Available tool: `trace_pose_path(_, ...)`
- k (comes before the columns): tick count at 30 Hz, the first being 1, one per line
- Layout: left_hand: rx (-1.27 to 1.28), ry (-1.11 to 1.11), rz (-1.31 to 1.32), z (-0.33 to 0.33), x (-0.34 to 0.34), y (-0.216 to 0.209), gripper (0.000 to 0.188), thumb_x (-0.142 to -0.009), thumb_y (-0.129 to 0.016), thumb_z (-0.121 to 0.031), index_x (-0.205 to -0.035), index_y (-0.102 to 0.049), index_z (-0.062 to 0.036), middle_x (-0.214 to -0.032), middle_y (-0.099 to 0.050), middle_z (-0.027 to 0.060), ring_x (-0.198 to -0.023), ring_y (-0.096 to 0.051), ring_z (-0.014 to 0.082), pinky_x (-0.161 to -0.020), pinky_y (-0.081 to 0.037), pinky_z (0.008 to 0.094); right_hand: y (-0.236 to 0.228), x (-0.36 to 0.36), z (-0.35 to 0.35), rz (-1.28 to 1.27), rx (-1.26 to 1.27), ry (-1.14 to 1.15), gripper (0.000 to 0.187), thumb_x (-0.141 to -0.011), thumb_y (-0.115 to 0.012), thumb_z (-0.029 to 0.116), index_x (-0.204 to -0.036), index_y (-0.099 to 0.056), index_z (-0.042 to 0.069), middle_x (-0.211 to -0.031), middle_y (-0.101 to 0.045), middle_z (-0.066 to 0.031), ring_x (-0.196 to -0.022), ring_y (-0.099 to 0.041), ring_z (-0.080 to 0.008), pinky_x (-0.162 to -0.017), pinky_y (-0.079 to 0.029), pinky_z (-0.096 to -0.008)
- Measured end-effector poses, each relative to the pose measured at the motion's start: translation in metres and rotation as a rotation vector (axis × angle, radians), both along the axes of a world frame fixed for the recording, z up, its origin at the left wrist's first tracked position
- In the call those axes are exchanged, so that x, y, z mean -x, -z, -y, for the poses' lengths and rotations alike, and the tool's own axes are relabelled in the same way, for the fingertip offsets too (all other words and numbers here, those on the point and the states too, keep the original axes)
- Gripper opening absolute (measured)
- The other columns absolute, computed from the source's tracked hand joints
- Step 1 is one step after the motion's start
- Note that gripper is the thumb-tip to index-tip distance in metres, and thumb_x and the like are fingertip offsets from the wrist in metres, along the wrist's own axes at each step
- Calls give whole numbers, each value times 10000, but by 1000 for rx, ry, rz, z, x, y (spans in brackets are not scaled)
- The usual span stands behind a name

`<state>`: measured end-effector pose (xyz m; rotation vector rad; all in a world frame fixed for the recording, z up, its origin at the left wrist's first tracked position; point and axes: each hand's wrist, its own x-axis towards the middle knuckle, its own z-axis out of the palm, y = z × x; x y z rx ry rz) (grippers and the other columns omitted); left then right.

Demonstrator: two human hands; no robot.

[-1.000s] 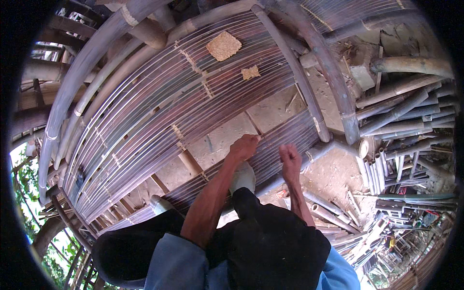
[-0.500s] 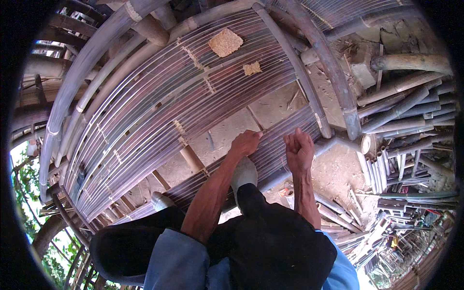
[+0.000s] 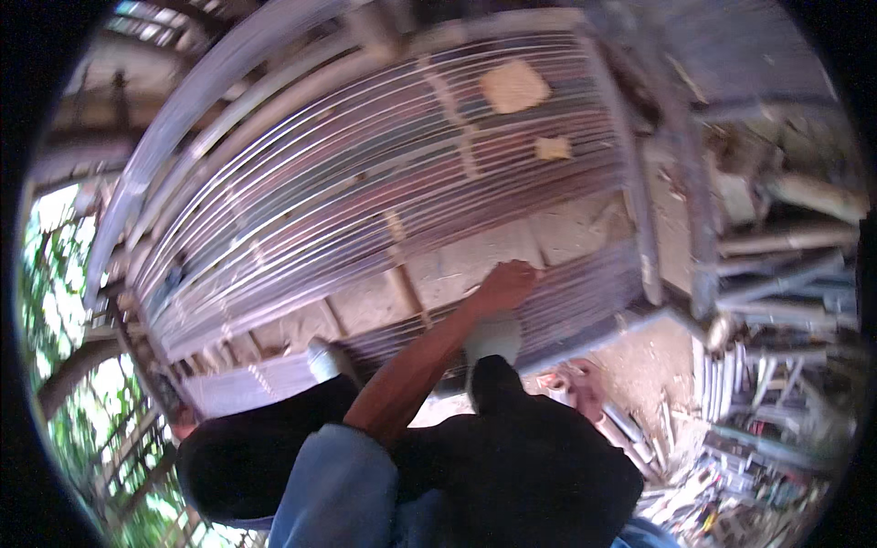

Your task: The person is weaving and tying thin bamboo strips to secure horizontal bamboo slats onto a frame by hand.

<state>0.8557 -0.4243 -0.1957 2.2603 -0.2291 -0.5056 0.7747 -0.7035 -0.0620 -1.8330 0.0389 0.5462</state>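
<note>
My left hand [image 3: 508, 285] is closed in a fist-like grip just above the near strip of bamboo slats [image 3: 585, 285]. Whatever lies in its fingers, if anything, is hidden. Below and to the right of it, beside my dark-clothed knee, a smeared reddish shape [image 3: 582, 388] appears to be my right hand, lowered next to some bamboo pieces. Its fingers are too blurred to read. A grey-covered foot [image 3: 493, 340] rests on the slats under my left wrist. My other grey-covered foot [image 3: 331, 362] is farther left.
A wide slatted bamboo platform [image 3: 365, 164] stretches ahead, carrying a large tan piece [image 3: 514, 87] and a smaller one [image 3: 553, 148]. Thick bamboo poles [image 3: 645, 219] frame it. Cut bamboo lengths [image 3: 776, 239] are stacked at right. Greenery [image 3: 64, 301] shows at left.
The view has swung, shifting the platform rightward. My right hand has dropped from beside my left hand down toward the bamboo pieces at my right. My left hand stays closed over the slats.
</note>
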Motion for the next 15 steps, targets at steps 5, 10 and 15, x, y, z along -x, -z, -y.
trace_pose_path(5,-76,-178,-250,-80,3,-69,325,-990,-523,-289,-1184,-668,-71,-1151,-686,196,-1045,-673,394,-890,-555,520,17,-17,136,-283,1050,-1000,398,-851,-736,227,-1186,-672,23,-1020,-725,-213,-961,-686,-416,-852,-545,-459)
trace_pose_path(10,-322,-261,-463,-206,75,-138,415,-912,-587,-360,-947,-712,33,-957,-703,277,-849,-713,436,-779,-582,544,-21,-99,-136,343,388,-696,263,-862,-695,152,-1103,-687,48,-987,-708,-179,-916,-680,-394,-806,-546,-466)
trace_pose_path(15,-457,-557,-593,-227,196,-129,417,-848,-650,-386,-928,-704,20,-938,-701,264,-945,-698,416,-828,-557,537,20,-45,-334,337,-12,-1142,250,-912,-693,206,-1087,-681,29,-1037,-703,-192,-927,-694,-374,-809,-559,-435)
